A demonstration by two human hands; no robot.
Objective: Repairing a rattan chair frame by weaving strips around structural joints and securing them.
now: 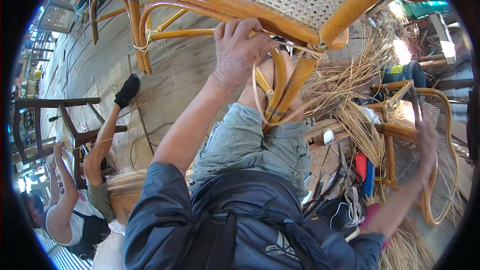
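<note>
My left hand [239, 50] curls shut around the chair [280, 5] rung at twelve o'clock. My right hand [426, 142], blurred at three o'clock, pulls a cane strand [257, 95]; its fingers I cannot tell.

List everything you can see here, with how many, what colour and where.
Orange rattan chair with woven cane seat: one, upper middle.
Pale cane strip: one, looped at the chair leg.
Second orange cane-panel chair: one, right.
Loose straw-coloured cane bundles: several, right floor.
Dark wooden chair frame: one, left.
Hand tools: a few, dark, lower right.
Co-worker: one, lower left, seated.
Left hand: gripping the chair rail.
Right hand: blurred, right, by the second chair.
</note>
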